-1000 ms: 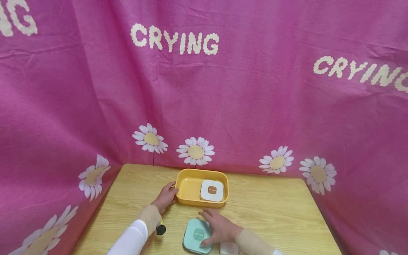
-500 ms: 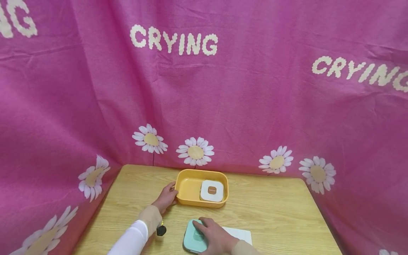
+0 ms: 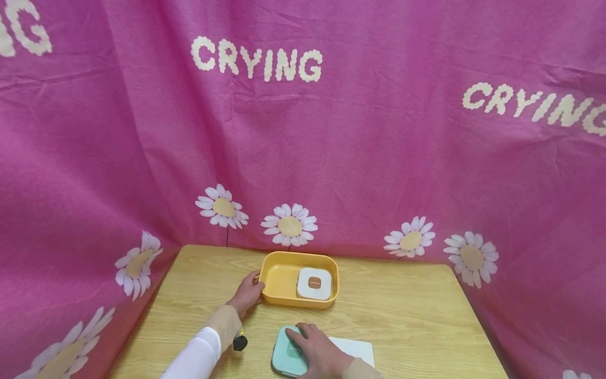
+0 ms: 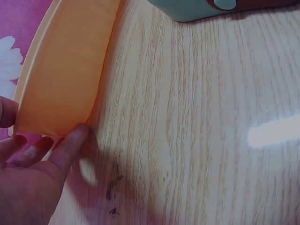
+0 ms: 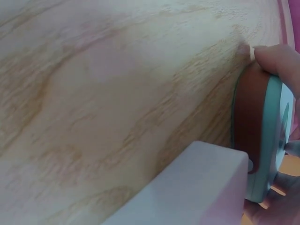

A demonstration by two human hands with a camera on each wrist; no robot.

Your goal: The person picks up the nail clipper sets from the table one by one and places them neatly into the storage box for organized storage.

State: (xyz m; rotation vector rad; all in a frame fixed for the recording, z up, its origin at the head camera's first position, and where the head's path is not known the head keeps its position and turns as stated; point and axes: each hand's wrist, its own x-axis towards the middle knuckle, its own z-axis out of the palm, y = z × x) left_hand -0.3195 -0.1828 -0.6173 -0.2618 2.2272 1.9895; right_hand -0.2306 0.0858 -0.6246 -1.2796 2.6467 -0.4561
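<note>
My left hand (image 3: 247,295) grips the left end of a yellow open tray-like box (image 3: 298,302). In the left wrist view its fingers (image 4: 65,150) lie against the box's outer wall, with the thumb at the rim. Inside, on the right side, sits a small white square lidded box (image 3: 322,292) with a brown label. Nearer the person, my right hand (image 3: 324,352) lies over a mint-green lidded box (image 3: 282,353) on the table and grips it. The right wrist view shows digits at opposite ends of this mint box (image 5: 267,136), whose side has a brown section.
A white rectangular block (image 5: 201,183) stands right beside the mint box and is partly hidden by the right hand in the head view. The wooden table (image 3: 407,310) backs onto a pink curtain (image 3: 360,158) printed with daisies. A black tag (image 3: 240,343) hangs by the left wrist.
The right hand has come nearer the person and settled around the mint box, uncovering more of the white block. The left hand and yellow box have stayed in place.
</note>
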